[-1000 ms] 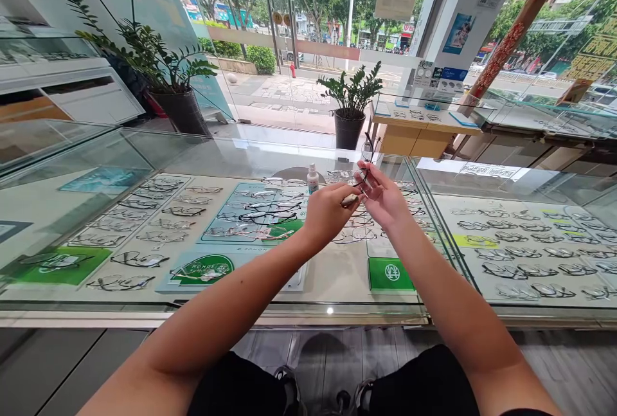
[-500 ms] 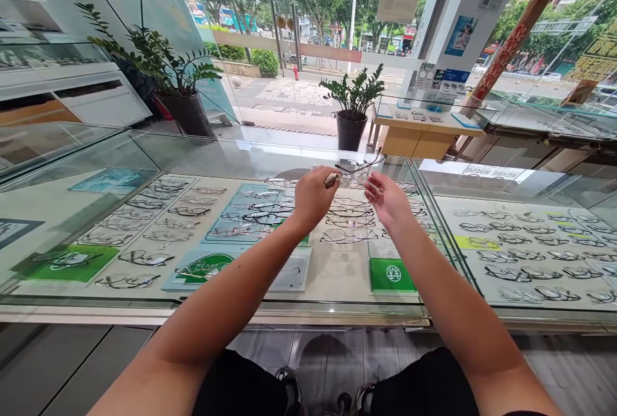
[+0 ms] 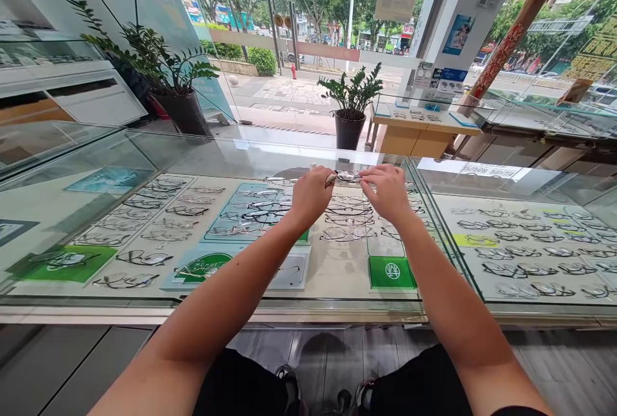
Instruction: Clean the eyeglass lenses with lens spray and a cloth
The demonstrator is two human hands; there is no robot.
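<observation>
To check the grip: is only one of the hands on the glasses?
No, the left hand and right hand both pinch the glasses.

Glasses (image 3: 348, 176): thin-framed pair, low over the far part of the glass surface (image 3: 231, 155). Left hand (image 3: 311, 197): grip closed on the pair's left end. Right hand (image 3: 388, 192): fingers pinching its right end. Below the pair, under the glass: rows of display glasses (image 3: 347, 218).

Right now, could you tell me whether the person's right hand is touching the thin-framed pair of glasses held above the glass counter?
Touching: the head view shows the right hand pinching the thin-framed glasses at one end.
</observation>
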